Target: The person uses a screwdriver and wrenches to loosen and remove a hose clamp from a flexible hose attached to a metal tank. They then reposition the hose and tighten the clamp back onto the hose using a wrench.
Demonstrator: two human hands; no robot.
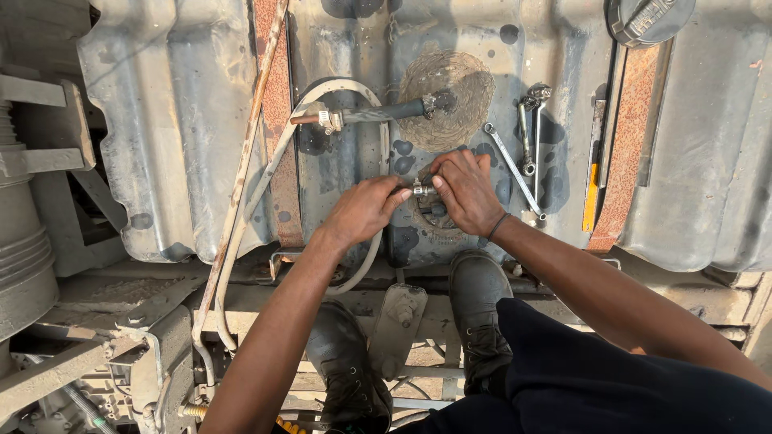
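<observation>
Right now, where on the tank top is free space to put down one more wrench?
Free: the ribbed tank top right of the rusty strap, and the ribs left of the other strap. Crowded: the middle, with both hands, hose and wrenches.

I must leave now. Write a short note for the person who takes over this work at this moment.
Left hand: fingers pinch the hose end at the small metal fitting on the tank top.
Right hand: fingers grip the same fitting from the other side.
Tools: a long wrench and more wrenches lie on the tank, right of the hands.
Done: a black hose with a clamp sits on the upper port.
Left: the lower fitting is in hand; its tightness cannot be seen.
</observation>
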